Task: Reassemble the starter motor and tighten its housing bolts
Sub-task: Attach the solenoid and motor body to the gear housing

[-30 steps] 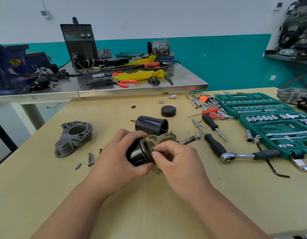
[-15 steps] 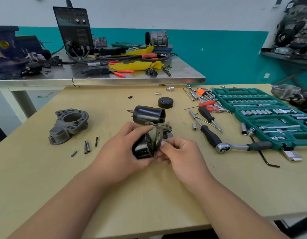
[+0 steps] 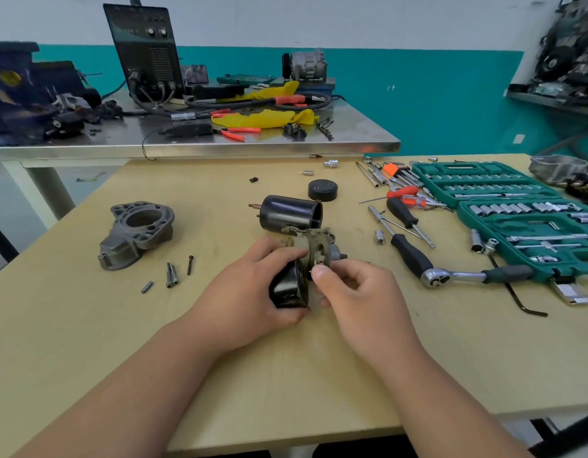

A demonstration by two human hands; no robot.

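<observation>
Reassembly looked barely begun: the left grip (image 3: pixel 249 292) held a black motor piece (image 3: pixel 287 287) over the counter (image 3: pixel 286 375), the right grip (image 3: pixel 358 292) pinched a plate (image 3: pixel 314 249) against it, and casing (image 3: pixel 286 214), mount (image 3: pixel 137 233) and bolts (image 3: pixel 171 274) lay loose.

Tool-strewn wooden table (image 3: pixel 220 375), socket set (image 3: pixel 517 206)

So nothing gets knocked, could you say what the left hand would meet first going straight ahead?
Likely the black cylindrical housing lying just beyond the left hand; depth is unclear.
</observation>
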